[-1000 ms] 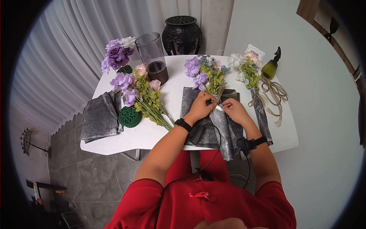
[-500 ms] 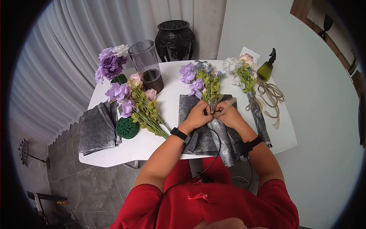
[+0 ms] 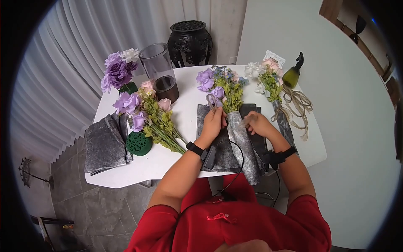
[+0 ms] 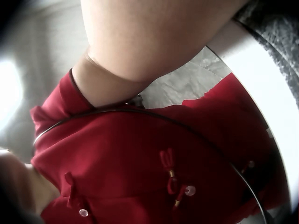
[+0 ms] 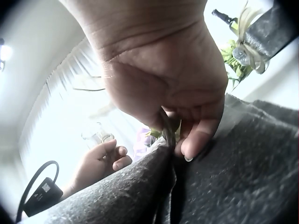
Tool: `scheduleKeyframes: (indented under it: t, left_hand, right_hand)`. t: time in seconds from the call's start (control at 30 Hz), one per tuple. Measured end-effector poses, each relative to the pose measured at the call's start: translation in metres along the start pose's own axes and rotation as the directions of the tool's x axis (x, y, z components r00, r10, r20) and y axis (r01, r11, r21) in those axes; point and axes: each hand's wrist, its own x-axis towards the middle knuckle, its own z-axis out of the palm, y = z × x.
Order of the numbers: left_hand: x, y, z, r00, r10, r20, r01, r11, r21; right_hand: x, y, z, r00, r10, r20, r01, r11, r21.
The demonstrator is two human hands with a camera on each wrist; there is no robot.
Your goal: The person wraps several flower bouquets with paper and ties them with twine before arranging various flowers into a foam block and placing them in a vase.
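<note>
Just right of the head view's centre, the left hand (image 3: 214, 122) pinches a looped ribbon (image 3: 210, 100) and the right hand (image 3: 259, 124) a strip (image 5: 167, 127). The bouquet (image 3: 232, 94) lies between them, its lower part in grey wrap (image 3: 242, 145).

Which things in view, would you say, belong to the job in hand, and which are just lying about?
Likely in the job:
middle wrapped bouquet
held ribbon
grey sheet beneath

Apparently lying about:
tall vase
spray bottle
round green piece
black stand
</note>
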Motion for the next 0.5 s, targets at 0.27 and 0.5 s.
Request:
scheduleKeyframes:
  t: [0.27, 0.5]
  left_hand:
    - [0.001, -0.003, 0.001, 0.988, 0.103, -0.112, -0.078, 0.974, 0.213]
    - [0.006, -0.016, -0.001, 0.976, 0.188, -0.11, -0.144, 0.936, 0.32]
  right_hand:
    - [-0.003, -0.021, -0.029, 0.865, 0.128, -0.485, 0.156, 0.85, 0.503]
    - [-0.056, -0.053, 0.042, 0.778, -0.6, -0.185, 0.331, 0.643, -0.691]
